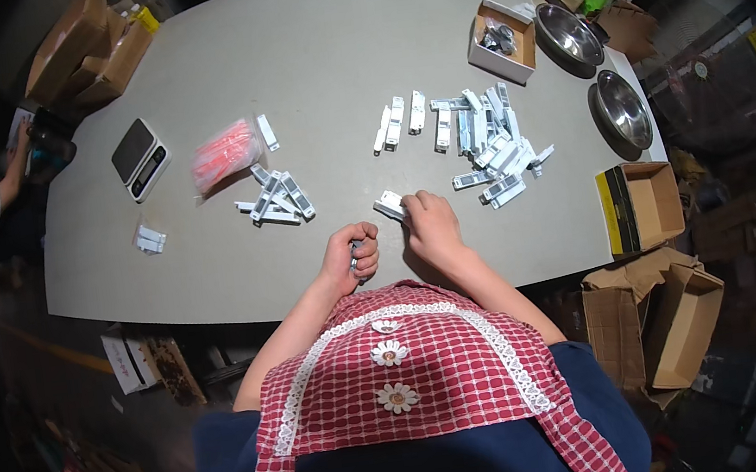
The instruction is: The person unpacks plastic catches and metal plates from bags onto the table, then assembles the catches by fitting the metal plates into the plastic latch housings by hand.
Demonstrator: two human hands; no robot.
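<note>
My right hand (pixel 434 224) pinches the right end of a small, narrow white-and-grey block (pixel 387 204) just above the table near its front edge. My left hand (pixel 350 256) is curled into a fist beside it, a little nearer to me. Something small and shiny grey shows between its fingers, too hidden to name. Ahead on the right lies a loose heap of similar white-and-grey blocks (pixel 501 156), with several more standing apart to its left. A smaller pile of such blocks (pixel 278 197) is ahead of my left hand.
A bag of pink-orange pieces (pixel 226 154), a digital scale (pixel 140 159) and a small clear packet (pixel 150 240) lie left. Rightward are an open white box (pixel 502 42), two steel bowls (pixel 623 111) and a cardboard box (pixel 654 204). Another person's arm (pixel 12 175) shows far left.
</note>
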